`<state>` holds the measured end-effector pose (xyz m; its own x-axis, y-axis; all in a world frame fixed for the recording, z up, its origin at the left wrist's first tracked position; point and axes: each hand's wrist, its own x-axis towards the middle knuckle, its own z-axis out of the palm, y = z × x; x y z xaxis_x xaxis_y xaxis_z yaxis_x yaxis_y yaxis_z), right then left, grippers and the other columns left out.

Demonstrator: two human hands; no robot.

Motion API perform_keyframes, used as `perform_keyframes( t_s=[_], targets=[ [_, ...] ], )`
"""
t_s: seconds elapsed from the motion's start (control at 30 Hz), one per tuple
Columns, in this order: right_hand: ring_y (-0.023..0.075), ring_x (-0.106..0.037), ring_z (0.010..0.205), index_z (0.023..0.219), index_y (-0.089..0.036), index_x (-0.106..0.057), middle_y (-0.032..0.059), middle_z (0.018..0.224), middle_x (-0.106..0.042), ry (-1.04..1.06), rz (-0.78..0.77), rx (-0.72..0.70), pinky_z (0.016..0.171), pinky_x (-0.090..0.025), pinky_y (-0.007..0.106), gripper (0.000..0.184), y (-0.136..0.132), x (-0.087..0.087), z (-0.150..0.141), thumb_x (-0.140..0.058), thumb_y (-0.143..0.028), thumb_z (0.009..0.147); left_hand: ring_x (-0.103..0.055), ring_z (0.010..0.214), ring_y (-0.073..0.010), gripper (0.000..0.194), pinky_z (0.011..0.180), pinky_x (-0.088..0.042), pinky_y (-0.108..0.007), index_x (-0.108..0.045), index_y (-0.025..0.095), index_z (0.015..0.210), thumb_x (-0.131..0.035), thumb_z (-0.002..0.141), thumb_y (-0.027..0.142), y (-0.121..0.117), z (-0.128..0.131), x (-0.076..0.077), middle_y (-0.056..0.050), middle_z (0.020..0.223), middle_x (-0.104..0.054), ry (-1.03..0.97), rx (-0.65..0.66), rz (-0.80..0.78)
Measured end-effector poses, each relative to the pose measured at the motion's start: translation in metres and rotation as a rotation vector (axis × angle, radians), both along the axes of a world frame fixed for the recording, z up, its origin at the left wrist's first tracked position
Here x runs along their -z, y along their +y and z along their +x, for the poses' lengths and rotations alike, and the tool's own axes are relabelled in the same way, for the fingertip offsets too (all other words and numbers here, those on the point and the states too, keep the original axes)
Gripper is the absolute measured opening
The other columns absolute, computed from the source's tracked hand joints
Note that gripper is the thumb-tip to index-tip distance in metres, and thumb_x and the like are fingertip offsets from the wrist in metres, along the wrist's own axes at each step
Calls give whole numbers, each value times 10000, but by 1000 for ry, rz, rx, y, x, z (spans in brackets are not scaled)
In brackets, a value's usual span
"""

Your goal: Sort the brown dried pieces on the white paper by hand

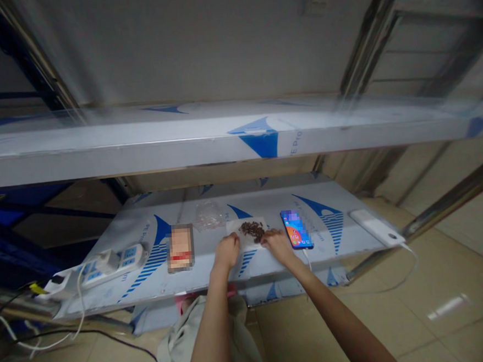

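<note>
Brown pieces (252, 231), small and dried-looking, lie heaped on a sheet of white paper (235, 228) near the front of a stainless steel shelf (205, 251) covered in blue-printed film. In the head view, the left hand (227, 251) sits bunched at the paper's near left edge, while the right hand (276, 245) reaches in from the other side, its fingertips (264, 235) against the heap. Neither looks spread open, but whether either holds a piece is too small to tell. The pieces lie gathered in one heap, and a crumpled clear plastic bag (208, 215) behind them seems to hold none. A pixelated packet (180, 247) lies left, a smartphone (297, 229) right.
</note>
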<state>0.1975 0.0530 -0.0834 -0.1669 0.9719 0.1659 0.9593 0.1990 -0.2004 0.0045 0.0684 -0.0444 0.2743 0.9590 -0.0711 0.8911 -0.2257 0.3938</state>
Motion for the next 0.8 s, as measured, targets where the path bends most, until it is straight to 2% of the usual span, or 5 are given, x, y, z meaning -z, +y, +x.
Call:
perform_keyframes(
  t_s=[0.2, 0.33, 0.6, 0.7, 0.8],
  targets=[
    [154, -560, 775, 784, -210, -644, 15, 813, -654, 415, 123, 78, 702, -377, 252, 157, 9, -15, -9, -529, -307, 741, -571, 854, -188, 314, 708, -379, -254, -543, 153, 905, -258, 849, 271, 0, 2, 1, -103, 882, -620, -30, 27, -7],
    [131, -565, 650, 757, -221, -654, -6, 750, -666, 555, 112, 29, 618, -397, 234, 128, 16, -23, -30, -551, -281, 711, -567, 851, -169, 301, 710, -369, -233, -549, 156, 908, -277, 850, 272, -1, 7, -2, -83, 887, -623, -89, 36, -44],
    [132, -581, 718, 819, -230, -631, -7, 789, -663, 472, 148, 96, 655, -395, 230, 157, 8, -30, -41, -495, -289, 767, -572, 807, -160, 297, 683, -366, -230, -548, 154, 888, -269, 852, 250, -2, 7, -2, -80, 859, -627, -109, 28, -45],
    [163, -562, 809, 852, -206, -624, 42, 857, -646, 292, 172, 144, 722, -371, 256, 171, 2, -26, -27, -478, -270, 789, -571, 834, -173, 291, 694, -368, -237, -545, 154, 890, -275, 849, 252, -2, 7, -2, -85, 871, -625, -87, 19, -36],
    [190, -540, 854, 808, -198, -636, 67, 858, -633, 83, 82, 107, 748, -348, 278, 130, -1, -14, -12, -526, -249, 761, -566, 865, -181, 291, 713, -371, -239, -547, 152, 900, -277, 847, 247, -3, 6, -4, -88, 890, -623, -62, 10, -43]
  ],
)
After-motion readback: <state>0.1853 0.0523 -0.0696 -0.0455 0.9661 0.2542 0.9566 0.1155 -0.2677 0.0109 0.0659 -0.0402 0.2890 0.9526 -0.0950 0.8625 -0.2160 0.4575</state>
